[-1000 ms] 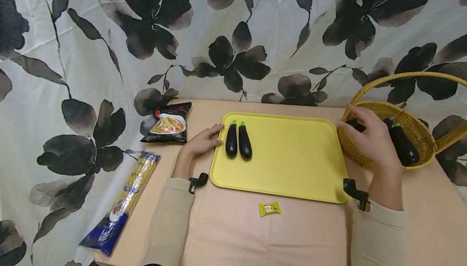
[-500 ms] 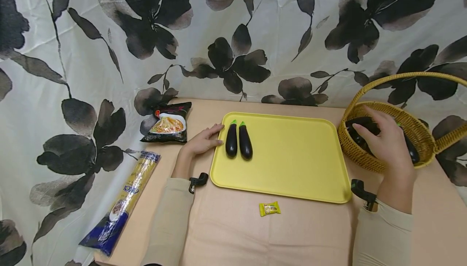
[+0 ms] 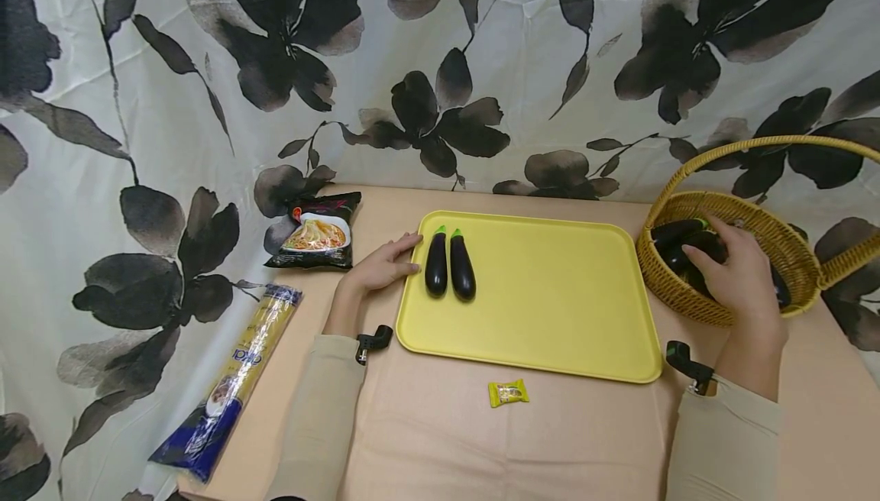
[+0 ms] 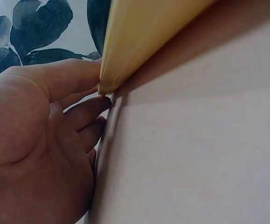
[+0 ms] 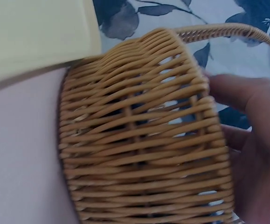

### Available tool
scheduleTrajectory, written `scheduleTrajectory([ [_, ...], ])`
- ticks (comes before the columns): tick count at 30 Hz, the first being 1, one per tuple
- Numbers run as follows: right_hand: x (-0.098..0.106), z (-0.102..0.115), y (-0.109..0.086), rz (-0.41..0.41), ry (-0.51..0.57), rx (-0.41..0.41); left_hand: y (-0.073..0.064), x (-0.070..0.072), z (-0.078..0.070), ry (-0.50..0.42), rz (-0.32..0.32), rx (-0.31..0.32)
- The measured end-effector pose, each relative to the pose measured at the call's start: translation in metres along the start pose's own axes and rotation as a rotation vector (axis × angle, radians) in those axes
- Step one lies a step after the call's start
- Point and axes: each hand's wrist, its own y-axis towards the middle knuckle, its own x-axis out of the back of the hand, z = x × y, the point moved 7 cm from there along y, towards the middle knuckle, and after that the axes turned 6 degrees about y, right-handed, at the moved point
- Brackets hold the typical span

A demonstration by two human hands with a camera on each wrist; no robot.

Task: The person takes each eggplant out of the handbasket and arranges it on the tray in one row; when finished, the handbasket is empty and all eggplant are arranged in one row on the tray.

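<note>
My left hand (image 3: 382, 266) touches the left rim of a yellow tray (image 3: 550, 310), its fingers nearly straight. In the left wrist view, thumb and fingertips meet the tray's edge (image 4: 139, 42). Two eggplants (image 3: 436, 264) lie side by side at the tray's left end, green tips away from me. My right hand (image 3: 742, 276) reaches into a wicker basket (image 3: 677, 295) that holds several more eggplants (image 3: 677, 232). Thumb and index finger are spread above a dark eggplant there; the other fingertips are hidden. The basket's wall (image 5: 144, 135) blocks much of that hand in the right wrist view.
A black noodle packet (image 3: 316, 232) and a long blue-and-yellow pasta packet (image 3: 230, 383) lie left of the tray. A small yellow wrapped packet (image 3: 508, 392) lies in front of it. The basket's tall handle (image 3: 763, 143) arches above it. A floral curtain (image 3: 440, 73) hangs behind the table.
My right hand has moved right and slightly toward me inside the basket. More of the eggplants at the basket's left side now shows. The left hand and tray have stayed put.
</note>
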Motion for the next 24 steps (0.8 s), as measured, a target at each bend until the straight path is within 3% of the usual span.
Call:
scheduleTrajectory([
  [11,-0.003,-0.027,0.004,-0.002,-0.015,-0.162,0.002,0.000,0.001,-0.012,-0.002,0.004],
  [24,-0.005,-0.035,0.007,0.034,-0.016,-0.276,0.003,0.000,0.001,-0.015,-0.006,0.020],
])
